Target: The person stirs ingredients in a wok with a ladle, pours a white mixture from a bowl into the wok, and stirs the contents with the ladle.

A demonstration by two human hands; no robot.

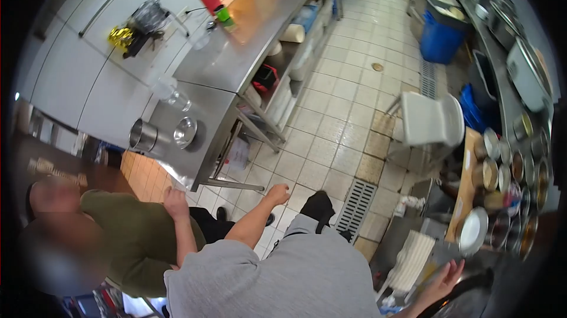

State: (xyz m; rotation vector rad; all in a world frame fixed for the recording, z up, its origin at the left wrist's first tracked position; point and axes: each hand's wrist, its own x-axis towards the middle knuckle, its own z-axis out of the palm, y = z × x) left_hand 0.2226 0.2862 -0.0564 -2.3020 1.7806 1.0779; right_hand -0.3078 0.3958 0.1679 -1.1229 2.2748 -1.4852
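Note:
My left hand (pixel 277 194) hangs over the tiled floor with its fingers curled in; nothing shows in it. It is just beyond the corner of the steel table (pixel 221 96). At the lower right, my right hand (pixel 444 285) is held out with fingers apart and nothing in it. Close by are a folded whitish cloth (pixel 411 260) and a white bowl (pixel 473 230). The dark round rim of a pan (pixel 466 297) shows beside that hand, partly hidden.
A person in a green shirt (pixel 127 235) stands close on my left. A white plastic chair (pixel 431 118), a blue bin (pixel 442 37) and a floor drain (pixel 354 208) lie ahead. Several metal containers (pixel 517 167) line the right counter; a steel pot (pixel 143 135) and bowl (pixel 185 132) stand left.

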